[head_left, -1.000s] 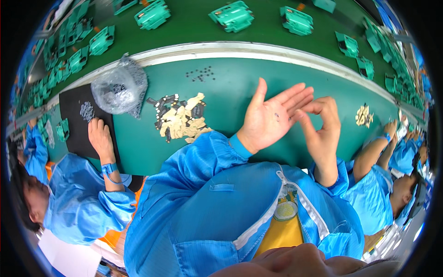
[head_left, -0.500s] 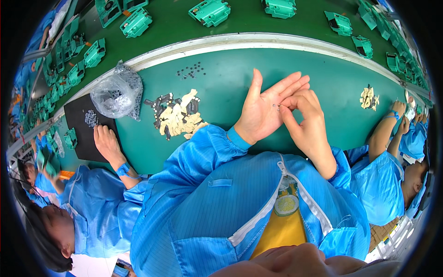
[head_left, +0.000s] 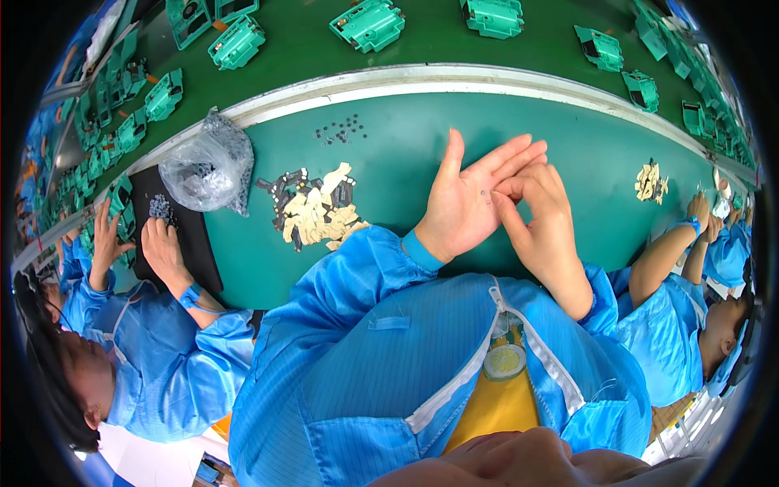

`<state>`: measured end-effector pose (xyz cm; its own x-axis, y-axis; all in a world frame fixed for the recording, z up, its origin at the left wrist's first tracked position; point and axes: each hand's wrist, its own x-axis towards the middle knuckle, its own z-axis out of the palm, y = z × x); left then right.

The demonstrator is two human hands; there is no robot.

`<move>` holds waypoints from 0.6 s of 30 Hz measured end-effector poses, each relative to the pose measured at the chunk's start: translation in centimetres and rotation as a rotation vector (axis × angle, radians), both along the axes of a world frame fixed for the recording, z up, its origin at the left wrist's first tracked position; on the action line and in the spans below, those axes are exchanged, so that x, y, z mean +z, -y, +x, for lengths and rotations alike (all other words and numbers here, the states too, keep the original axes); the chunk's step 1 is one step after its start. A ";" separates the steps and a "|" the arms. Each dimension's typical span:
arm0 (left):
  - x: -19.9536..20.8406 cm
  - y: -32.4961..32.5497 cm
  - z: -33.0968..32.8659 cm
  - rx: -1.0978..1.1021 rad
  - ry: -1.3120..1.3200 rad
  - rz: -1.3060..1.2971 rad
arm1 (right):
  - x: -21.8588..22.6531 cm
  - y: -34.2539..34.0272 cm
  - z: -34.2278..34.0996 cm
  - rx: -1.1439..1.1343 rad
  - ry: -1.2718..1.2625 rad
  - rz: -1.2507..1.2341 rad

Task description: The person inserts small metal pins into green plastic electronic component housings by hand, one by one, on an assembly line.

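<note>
Palm up above the green tabletop [head_left: 389, 154], my left hand [head_left: 461, 207] lies open with its fingers stretched out. A few tiny round pieces [head_left: 485, 193] rest on its palm. My right hand [head_left: 544, 215] is closed in a pinch, thumb and forefinger together against the left palm beside those pieces. Whatever is between its fingertips is too small to make out. To the left of my hands is a loose pile of cream-coloured flat pieces [head_left: 312, 213] mixed with small black parts [head_left: 294, 180]. Several small dark discs [head_left: 341, 130] are scattered beyond that pile.
A clear plastic bag of small grey parts [head_left: 203, 174] stands at the left, by a black mat [head_left: 195, 252] where a co-worker's hand [head_left: 164, 247] rests. Green housings [head_left: 369, 24] sit on the belt beyond the pale rail [head_left: 438, 77]. Another small pile [head_left: 651, 182] lies right.
My hands have barely moved; the right fingertips stay at the left palm. At the left, the co-worker's hand has shifted left and a second hand has come up beside the mat.
</note>
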<state>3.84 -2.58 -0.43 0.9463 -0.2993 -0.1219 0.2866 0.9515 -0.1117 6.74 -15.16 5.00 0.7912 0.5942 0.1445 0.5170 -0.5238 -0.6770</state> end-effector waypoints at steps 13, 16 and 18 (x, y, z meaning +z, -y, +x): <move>-0.5 -0.4 0.2 0.040 -0.076 -0.067 | 2.2 -1.4 15.9 -0.050 0.086 -0.009; 0.0 -0.7 0.3 0.022 -0.109 -0.061 | 3.5 2.8 23.4 -0.314 0.055 -0.144; 0.0 -0.7 0.3 0.008 -0.084 -0.078 | 2.5 6.9 27.3 -0.321 -0.089 -0.192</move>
